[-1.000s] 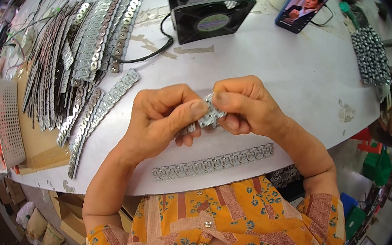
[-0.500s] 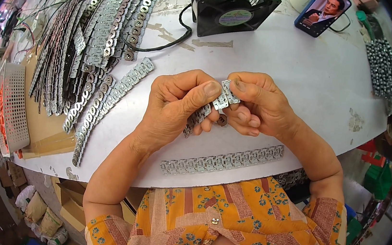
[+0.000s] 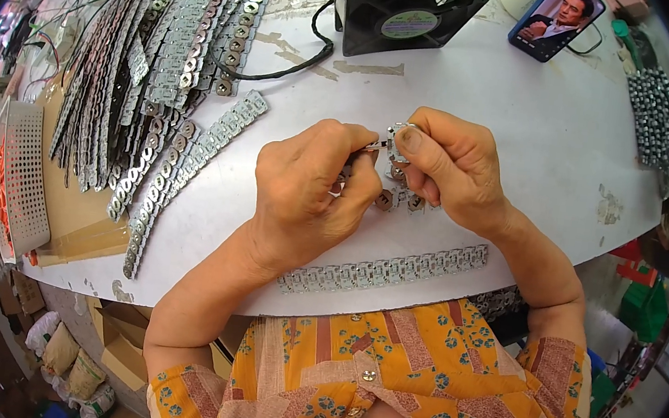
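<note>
On the near side of the axial fan point(image 3: 409, 24), metal link segments point(image 3: 395, 143) are pinched by left hand point(image 3: 315, 180) and right hand point(image 3: 463, 167); link strips point(image 3: 173, 67) are piled left of fan.

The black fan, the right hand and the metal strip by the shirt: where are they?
Black fan point(image 3: 410, 25), head view: its round label.
Right hand point(image 3: 462, 172), head view: near the thumb's base.
Metal strip point(image 3: 385, 270), head view: its middle links.

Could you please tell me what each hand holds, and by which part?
Right hand: metal strip, pinched near one end. Left hand: metal links, exact part hidden.
</note>
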Tool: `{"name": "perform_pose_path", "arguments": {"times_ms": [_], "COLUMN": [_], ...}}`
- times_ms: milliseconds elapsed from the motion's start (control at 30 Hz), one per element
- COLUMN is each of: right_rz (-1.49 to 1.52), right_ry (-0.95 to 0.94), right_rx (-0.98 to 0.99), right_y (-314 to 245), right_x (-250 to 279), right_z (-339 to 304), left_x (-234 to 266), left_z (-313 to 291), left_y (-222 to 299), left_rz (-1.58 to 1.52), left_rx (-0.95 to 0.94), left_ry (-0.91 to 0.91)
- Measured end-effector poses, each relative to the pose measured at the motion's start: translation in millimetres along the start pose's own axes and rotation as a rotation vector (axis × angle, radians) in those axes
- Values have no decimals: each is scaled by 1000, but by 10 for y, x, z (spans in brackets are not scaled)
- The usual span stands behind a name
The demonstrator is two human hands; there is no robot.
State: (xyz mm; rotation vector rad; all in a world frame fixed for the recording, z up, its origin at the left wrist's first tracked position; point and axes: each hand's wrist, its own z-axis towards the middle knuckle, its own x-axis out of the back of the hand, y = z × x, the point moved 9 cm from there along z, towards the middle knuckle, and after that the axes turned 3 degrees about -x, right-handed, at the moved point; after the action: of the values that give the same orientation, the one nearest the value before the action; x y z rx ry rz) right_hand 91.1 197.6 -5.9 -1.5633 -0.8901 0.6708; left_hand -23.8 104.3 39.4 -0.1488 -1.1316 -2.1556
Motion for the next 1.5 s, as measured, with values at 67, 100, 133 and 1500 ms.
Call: {"name": "perform_pose_path", "arguments": {"times_ms": [67, 100, 133, 1500], "right_rz": [-32, -64, -64, -182], "right_ry": [13, 30, 29, 128], "right_rx": [53, 106, 106, 7], "right_y": [-28, -69, -71, 75], "right_x": [-18, -15, -23, 163], "right_z": [-6, -10, -10, 263], "left_x": [14, 11, 5, -31], "left_z": [1, -18, -31, -12], "left_y": [22, 19, 20, -282], "left_rz": [53, 65, 73, 114], "left_rx": [-34, -38, -42, 83], "left_ry": [14, 13, 11, 38]}}
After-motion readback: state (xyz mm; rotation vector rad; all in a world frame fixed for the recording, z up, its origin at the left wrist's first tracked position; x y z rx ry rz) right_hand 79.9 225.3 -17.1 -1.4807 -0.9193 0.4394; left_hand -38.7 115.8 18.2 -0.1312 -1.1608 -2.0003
